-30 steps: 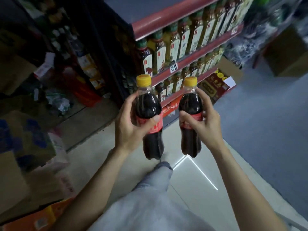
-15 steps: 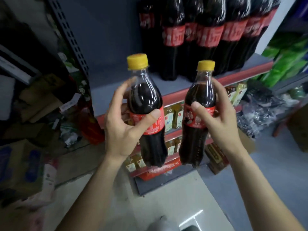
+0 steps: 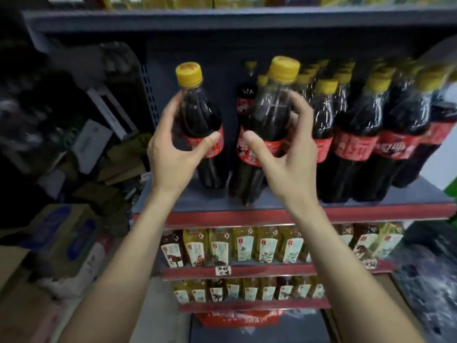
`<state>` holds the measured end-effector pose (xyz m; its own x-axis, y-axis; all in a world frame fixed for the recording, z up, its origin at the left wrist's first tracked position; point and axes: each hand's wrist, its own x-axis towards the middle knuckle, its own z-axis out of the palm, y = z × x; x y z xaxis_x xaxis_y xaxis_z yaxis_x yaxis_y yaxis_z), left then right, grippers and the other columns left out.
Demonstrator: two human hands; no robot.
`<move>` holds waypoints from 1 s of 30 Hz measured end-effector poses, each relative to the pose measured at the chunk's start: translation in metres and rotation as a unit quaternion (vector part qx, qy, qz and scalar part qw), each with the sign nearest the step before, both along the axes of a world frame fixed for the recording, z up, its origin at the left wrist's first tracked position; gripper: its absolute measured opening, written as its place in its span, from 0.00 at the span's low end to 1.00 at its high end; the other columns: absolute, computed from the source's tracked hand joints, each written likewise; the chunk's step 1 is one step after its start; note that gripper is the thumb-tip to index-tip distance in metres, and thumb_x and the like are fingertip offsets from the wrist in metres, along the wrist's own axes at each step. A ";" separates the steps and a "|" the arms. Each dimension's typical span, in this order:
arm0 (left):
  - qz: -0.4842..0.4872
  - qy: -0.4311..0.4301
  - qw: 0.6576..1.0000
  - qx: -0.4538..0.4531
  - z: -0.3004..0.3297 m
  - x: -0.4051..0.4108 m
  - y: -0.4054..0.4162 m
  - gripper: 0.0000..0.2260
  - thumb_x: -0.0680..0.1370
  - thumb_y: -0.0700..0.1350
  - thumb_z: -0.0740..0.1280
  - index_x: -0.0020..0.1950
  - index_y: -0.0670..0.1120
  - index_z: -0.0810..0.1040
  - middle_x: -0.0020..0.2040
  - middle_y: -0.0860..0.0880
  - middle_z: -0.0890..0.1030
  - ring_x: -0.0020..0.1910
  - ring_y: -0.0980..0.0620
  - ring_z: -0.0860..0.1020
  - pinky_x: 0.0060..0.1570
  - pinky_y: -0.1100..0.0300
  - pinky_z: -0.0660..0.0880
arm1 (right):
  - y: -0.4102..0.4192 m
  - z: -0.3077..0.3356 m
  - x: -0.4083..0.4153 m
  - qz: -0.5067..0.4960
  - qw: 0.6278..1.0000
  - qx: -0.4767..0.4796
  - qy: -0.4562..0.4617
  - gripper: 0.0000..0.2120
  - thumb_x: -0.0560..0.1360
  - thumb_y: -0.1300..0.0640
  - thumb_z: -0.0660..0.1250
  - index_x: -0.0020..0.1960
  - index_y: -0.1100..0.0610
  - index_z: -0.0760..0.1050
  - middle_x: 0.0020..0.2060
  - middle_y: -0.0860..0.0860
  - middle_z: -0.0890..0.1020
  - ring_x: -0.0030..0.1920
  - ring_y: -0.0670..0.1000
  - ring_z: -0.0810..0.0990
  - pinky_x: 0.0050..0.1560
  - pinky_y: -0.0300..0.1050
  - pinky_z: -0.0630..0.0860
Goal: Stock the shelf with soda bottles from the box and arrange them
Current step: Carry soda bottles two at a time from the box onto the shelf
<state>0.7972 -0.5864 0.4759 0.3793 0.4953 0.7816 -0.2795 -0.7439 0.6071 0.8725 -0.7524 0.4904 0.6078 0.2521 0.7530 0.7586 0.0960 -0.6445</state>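
On the grey shelf (image 3: 202,204) with the red front lip, two cola bottles are at the open left end. Left hand (image 3: 173,154) grips the left bottle (image 3: 202,125) around the red label, thumb in front, fingers curled behind; its base looks at or just above the shelf deck, can't tell if it's touching. Right hand (image 3: 284,159) wraps the right bottle (image 3: 267,125) the same way, thumb on the label, fingers round the far side; that bottle tilts slightly, base near the front edge. Both have yellow caps and dark contents.

Just right of the right bottle: a dense row of stocked cola bottles (image 3: 358,134), same red labels and yellow caps, running to the shelf's right end, several deep. One more sits behind, between the two held ones.

Above: underside of another grey shelf (image 3: 222,21). Below: two lower tiers with red lips holding tea bottles (image 3: 242,246), yellow and brown, and a handwritten price tag (image 3: 223,270) on the upper tier's edge.

Left of the rack: a dim, cluttered pile of cardboard boxes (image 3: 61,233) and flattened packaging on the floor. Perforated upright (image 3: 149,92) at the rack's left side. Edges of the frame are motion-blurred.
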 end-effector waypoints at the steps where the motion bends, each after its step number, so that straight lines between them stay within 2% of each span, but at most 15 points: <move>1: 0.009 0.005 1.000 -0.002 0.000 0.003 0.007 0.31 0.71 0.53 0.74 0.70 0.50 0.66 0.68 0.54 0.72 0.68 0.58 0.70 0.68 0.56 0.68 | 0.010 -0.001 0.001 0.002 1.000 -0.003 -0.004 0.33 0.74 0.53 0.72 0.72 0.61 0.61 0.66 0.52 0.73 0.66 0.46 0.72 0.64 0.35 0.67; 4: 0.036 0.025 0.999 0.006 -0.003 0.009 0.025 0.30 0.70 0.55 0.73 0.69 0.55 0.67 0.66 0.55 0.74 0.66 0.58 0.72 0.66 0.56 0.70 | 0.047 -0.006 0.003 0.008 1.000 -0.017 -0.011 0.34 0.75 0.54 0.70 0.73 0.62 0.58 0.70 0.56 0.69 0.70 0.50 0.68 0.67 0.32 0.64; 6: 0.053 0.038 0.998 0.007 -0.006 0.013 0.039 0.30 0.70 0.55 0.74 0.69 0.54 0.68 0.64 0.62 0.72 0.64 0.64 0.71 0.64 0.63 0.69 | 0.075 -0.010 0.006 -0.005 1.000 -0.020 -0.014 0.33 0.76 0.55 0.69 0.74 0.64 0.57 0.70 0.58 0.67 0.70 0.50 0.65 0.65 0.25 0.58; 7: 0.059 0.044 0.997 0.001 -0.007 0.016 0.046 0.30 0.70 0.54 0.74 0.70 0.54 0.68 0.63 0.65 0.71 0.63 0.67 0.70 0.63 0.67 0.69 | 0.089 -0.012 0.009 -0.016 1.000 -0.023 -0.013 0.33 0.77 0.56 0.68 0.74 0.65 0.56 0.70 0.60 0.66 0.70 0.51 0.64 0.65 0.24 0.56; 8: 0.065 0.050 0.997 -0.009 -0.008 0.019 0.054 0.31 0.70 0.54 0.74 0.70 0.53 0.68 0.62 0.66 0.70 0.62 0.69 0.69 0.61 0.71 0.68 | 0.102 -0.012 0.011 -0.025 0.999 -0.025 -0.009 0.33 0.77 0.56 0.67 0.75 0.65 0.55 0.69 0.61 0.65 0.70 0.53 0.64 0.66 0.27 0.58; 10: 0.061 0.059 0.996 -0.024 -0.009 0.030 0.070 0.33 0.69 0.56 0.75 0.71 0.53 0.68 0.61 0.67 0.70 0.61 0.71 0.68 0.60 0.74 0.66 | 0.126 -0.012 0.022 -0.050 0.998 -0.034 0.011 0.33 0.77 0.56 0.66 0.75 0.64 0.54 0.69 0.62 0.64 0.69 0.59 0.67 0.67 0.43 0.66; 12: 0.031 0.068 0.997 -0.034 -0.011 0.047 0.084 0.35 0.67 0.58 0.74 0.71 0.54 0.68 0.62 0.66 0.71 0.61 0.69 0.70 0.61 0.70 0.68 | 0.148 -0.012 0.039 -0.085 0.996 -0.033 0.026 0.33 0.77 0.57 0.66 0.75 0.64 0.55 0.69 0.63 0.64 0.68 0.64 0.68 0.66 0.54 0.69; 13: 0.017 0.076 0.996 -0.038 -0.012 0.056 0.090 0.35 0.66 0.60 0.73 0.71 0.54 0.68 0.62 0.65 0.71 0.61 0.68 0.71 0.61 0.68 0.69 | 0.157 -0.013 0.049 -0.100 0.994 -0.031 0.031 0.33 0.77 0.57 0.66 0.75 0.64 0.55 0.69 0.63 0.64 0.68 0.64 0.68 0.67 0.56 0.68; 15: 0.005 0.097 0.995 -0.035 -0.012 0.076 0.101 0.36 0.65 0.61 0.72 0.71 0.54 0.67 0.63 0.63 0.73 0.62 0.66 0.71 0.62 0.67 0.69 | 0.172 -0.013 0.067 -0.129 0.990 -0.040 0.051 0.33 0.77 0.58 0.66 0.75 0.64 0.55 0.69 0.63 0.63 0.69 0.62 0.66 0.69 0.52 0.65; 18: 0.010 0.109 0.994 -0.020 -0.009 0.103 0.112 0.35 0.68 0.57 0.75 0.72 0.53 0.67 0.68 0.56 0.73 0.67 0.57 0.70 0.66 0.58 0.68 | 0.187 -0.015 0.086 -0.168 0.983 -0.041 0.064 0.33 0.76 0.63 0.67 0.76 0.63 0.54 0.70 0.64 0.62 0.70 0.61 0.65 0.68 0.46 0.62; 21: -0.003 0.114 0.993 -0.022 -0.005 0.130 0.123 0.34 0.69 0.55 0.75 0.73 0.52 0.66 0.69 0.55 0.73 0.67 0.57 0.71 0.66 0.61 0.68 | 0.197 -0.022 0.100 -0.189 0.979 -0.046 0.053 0.35 0.76 0.64 0.65 0.77 0.61 0.51 0.70 0.66 0.60 0.71 0.63 0.63 0.69 0.46 0.59; 24: -0.019 0.128 0.991 -0.026 -0.005 0.153 0.131 0.35 0.70 0.55 0.74 0.73 0.51 0.65 0.69 0.53 0.73 0.66 0.57 0.72 0.66 0.58 0.68 | 0.199 -0.024 0.110 -0.207 0.974 -0.072 0.059 0.35 0.77 0.63 0.63 0.78 0.59 0.47 0.71 0.66 0.59 0.71 0.63 0.62 0.70 0.46 0.58; 27: -0.037 0.141 0.989 -0.033 -0.008 0.168 0.138 0.34 0.72 0.52 0.74 0.74 0.50 0.64 0.68 0.53 0.74 0.57 0.68 0.71 0.58 0.68 0.67 | 0.200 -0.025 0.112 -0.235 0.964 -0.115 0.036 0.37 0.77 0.61 0.65 0.78 0.59 0.48 0.70 0.67 0.61 0.69 0.65 0.64 0.68 0.53 0.61; 28: -0.043 0.141 0.988 -0.039 -0.009 0.172 0.141 0.34 0.72 0.52 0.73 0.74 0.50 0.64 0.67 0.53 0.74 0.57 0.68 0.72 0.57 0.68 0.68 | 0.201 -0.025 0.112 -0.250 0.959 -0.131 0.024 0.37 0.76 0.61 0.65 0.78 0.59 0.48 0.70 0.67 0.61 0.68 0.67 0.64 0.67 0.57 0.63; 30: -0.056 0.145 0.987 -0.045 -0.011 0.178 0.146 0.34 0.72 0.54 0.72 0.75 0.51 0.63 0.68 0.52 0.74 0.64 0.58 0.73 0.62 0.61 0.70 | 0.200 -0.027 0.112 -0.282 0.945 -0.167 0.002 0.38 0.75 0.63 0.66 0.78 0.59 0.49 0.70 0.66 0.61 0.67 0.69 0.65 0.64 0.62 0.68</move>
<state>0.9748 -0.4401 0.4647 0.6368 0.4996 0.5874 -0.1621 -0.6580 0.7354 0.9849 -0.5524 0.4638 0.7189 0.1095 0.6864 0.6256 -0.5323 -0.5703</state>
